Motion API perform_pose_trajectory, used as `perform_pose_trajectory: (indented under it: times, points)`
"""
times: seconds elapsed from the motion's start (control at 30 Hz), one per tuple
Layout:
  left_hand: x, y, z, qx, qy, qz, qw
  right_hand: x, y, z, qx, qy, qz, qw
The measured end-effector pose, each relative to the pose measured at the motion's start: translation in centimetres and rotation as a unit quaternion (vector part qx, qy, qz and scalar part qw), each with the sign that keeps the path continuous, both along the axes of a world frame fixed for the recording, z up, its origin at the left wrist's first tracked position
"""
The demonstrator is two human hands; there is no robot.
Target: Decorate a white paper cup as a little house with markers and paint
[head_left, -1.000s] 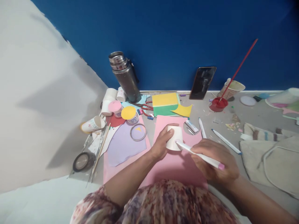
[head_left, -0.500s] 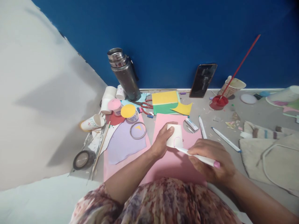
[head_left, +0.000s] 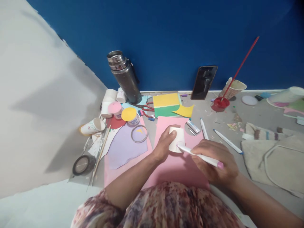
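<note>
A small white paper cup [head_left: 175, 144] is gripped by my left hand [head_left: 165, 142], thumb across its near face and fingers behind it. Faint pink lines show on its side. In my right hand [head_left: 215, 158] is a white marker pen [head_left: 204, 158] with a pink end, its tip against the lower part of the cup. Both hands are over a pink sheet of paper [head_left: 175, 169]. Close by to the right lie a glue-stick-like white tube [head_left: 193, 126] and a white marker with a blue tip [head_left: 228, 141].
A steel flask [head_left: 124, 79] and a phone [head_left: 204, 82] lean against the blue wall. On the left are a tape roll [head_left: 82, 164], paper cups, a yellow-lidded tub [head_left: 129, 114] and purple paper [head_left: 125, 147]. At right stand a red paint pot [head_left: 219, 105] and a grey cloth bag [head_left: 256, 158].
The marker tip has moved slightly up on the cup, and the cup is tilted a little differently. The whole view has shifted slightly; both grips are the same.
</note>
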State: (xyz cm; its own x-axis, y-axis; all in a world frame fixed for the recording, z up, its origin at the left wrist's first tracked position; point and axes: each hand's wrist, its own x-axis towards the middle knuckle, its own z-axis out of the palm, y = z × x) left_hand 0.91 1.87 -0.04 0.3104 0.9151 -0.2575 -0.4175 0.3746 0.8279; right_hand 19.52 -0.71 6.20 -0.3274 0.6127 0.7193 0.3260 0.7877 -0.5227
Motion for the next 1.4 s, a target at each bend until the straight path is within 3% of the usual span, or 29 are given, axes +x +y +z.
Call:
perform_pose_trajectory:
  times: [0.37, 0.57, 0.8, 1.4]
  points:
    - [-0.04, -0.08, -0.27, 0.001, 0.01, 0.015, 1.0, 0.09, -0.04, -0.32, 0.017, 0.002, -0.041, 0.999]
    - [0.02, -0.13, -0.08, -0.003, -0.005, 0.011, 1.0, 0.21, -0.11, -0.51, 0.007, -0.016, -0.018, 1.0]
    - [0.02, -0.11, -0.23, -0.005, -0.001, 0.016, 1.0, 0.06, -0.05, 0.13, 0.034, -0.012, -0.055, 0.998]
    - [0.04, -0.2, -0.15, 0.002, -0.005, 0.014, 1.0, 0.03, -0.26, 0.12, 0.046, -0.007, -0.056, 0.997]
